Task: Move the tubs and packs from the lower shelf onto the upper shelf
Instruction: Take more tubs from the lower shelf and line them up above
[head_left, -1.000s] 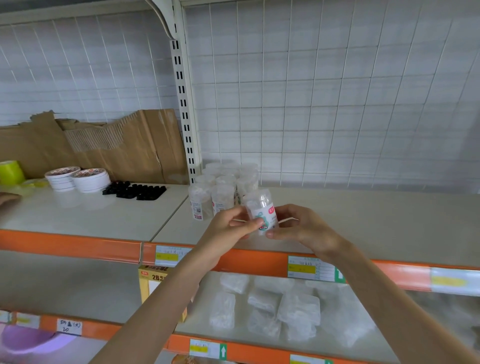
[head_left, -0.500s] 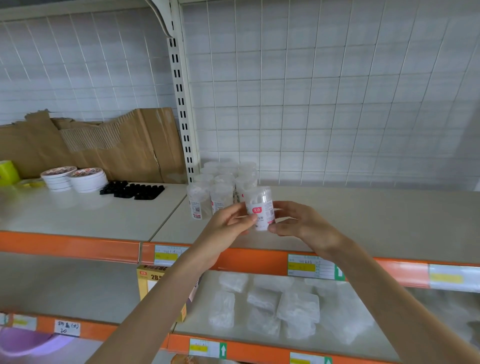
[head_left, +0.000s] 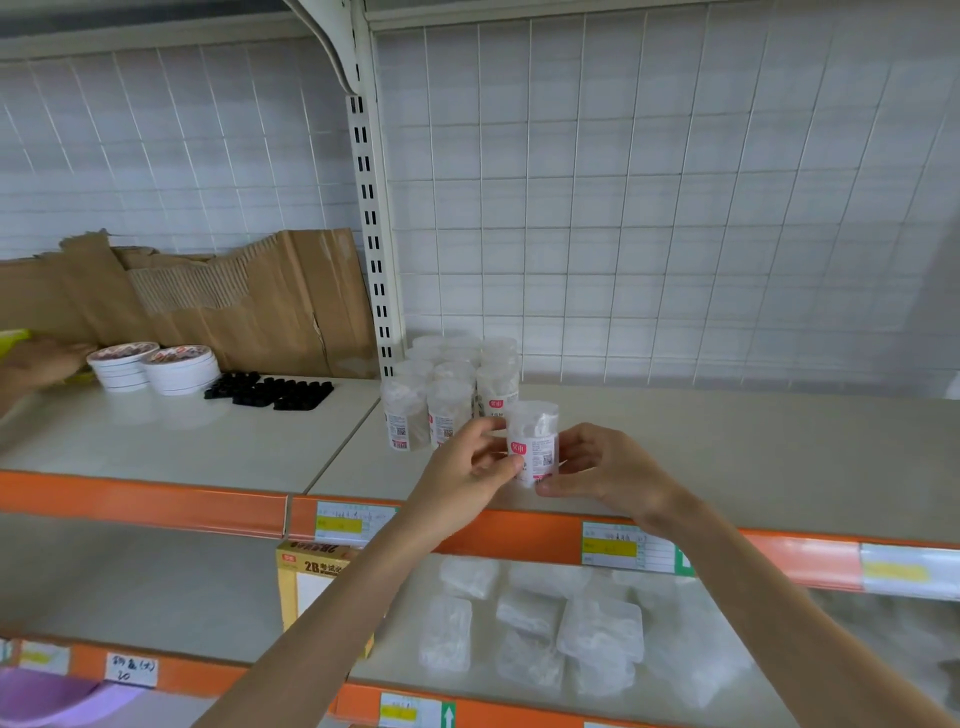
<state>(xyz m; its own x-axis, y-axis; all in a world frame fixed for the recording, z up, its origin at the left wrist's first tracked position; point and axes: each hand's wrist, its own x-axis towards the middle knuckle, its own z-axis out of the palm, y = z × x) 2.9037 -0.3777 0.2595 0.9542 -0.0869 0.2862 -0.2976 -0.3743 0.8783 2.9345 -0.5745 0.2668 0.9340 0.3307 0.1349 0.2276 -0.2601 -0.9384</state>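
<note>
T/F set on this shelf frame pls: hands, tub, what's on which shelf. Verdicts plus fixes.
1. The left hand and right hand both grip the clear plastic tub with a red-and-white label at the upper shelf. True.
2. That tub lies on its side. False: it is upright.
3. Clear plastic packs lie on the lower shelf. True.
4. The cluster of clear tubs stands at the upper shelf's right end. False: it stands beside the slotted upright post, left of the held tub.
5. A yellow cardboard box stands on the lower shelf. True.
</note>
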